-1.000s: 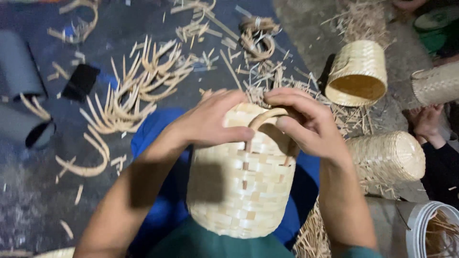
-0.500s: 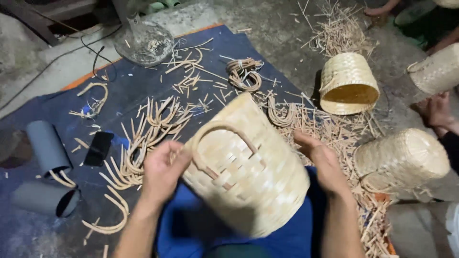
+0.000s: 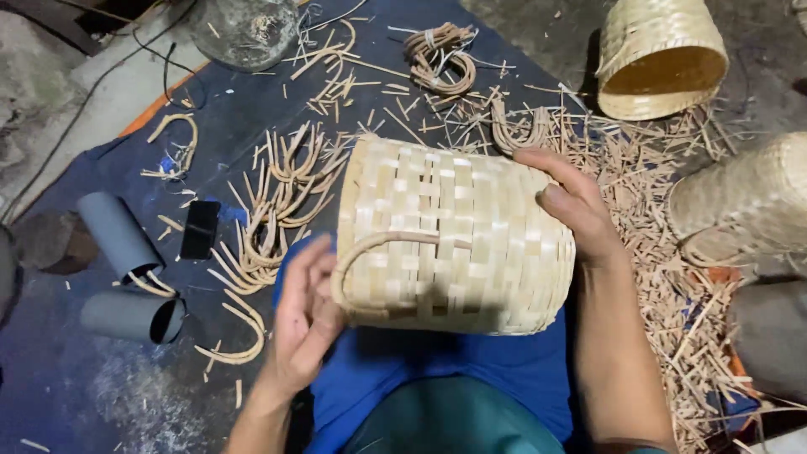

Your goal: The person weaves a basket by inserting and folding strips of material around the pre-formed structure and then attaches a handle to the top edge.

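Since half a second ago, when it stood tilted between the hands with its mouth toward the camera, the basket has been laid over on its side.

Basket: the woven bamboo basket (image 3: 458, 240) lies across the lap, above the blue cloth (image 3: 420, 370), mouth to the left, closed bottom to the right, and its curved handle (image 3: 378, 252) faces up.

What changed: the inside, which showed earlier, is now turned away; only the woven wall and the handle show, so the work appears to have moved on to the handle side.

Left hand: the left hand (image 3: 307, 324) is at the handle's left bend, fingers (image 3: 315, 277) loosely apart and lightly curled against the basket rim rather than clamped; I cannot tell whether the thumb hooks the handle.

Right hand: the right hand (image 3: 572, 210) lies over the basket's bottom end, fingers together and pressed flat on the weave, steadying it.

Contents: hidden from this angle.

Other containers: a second basket (image 3: 660, 59), up and right of the held one, lies tipped with its mouth open and looks empty; a third basket (image 3: 748, 197) lies to the right, inside unseen.

Tubes: two grey tubes (image 3: 126, 269) lie to the left of the basket, open ends dark.

Loose stock: bent handle strips (image 3: 277, 219) lie just left of the basket; bamboo offcuts (image 3: 672, 303) are scattered to its right.
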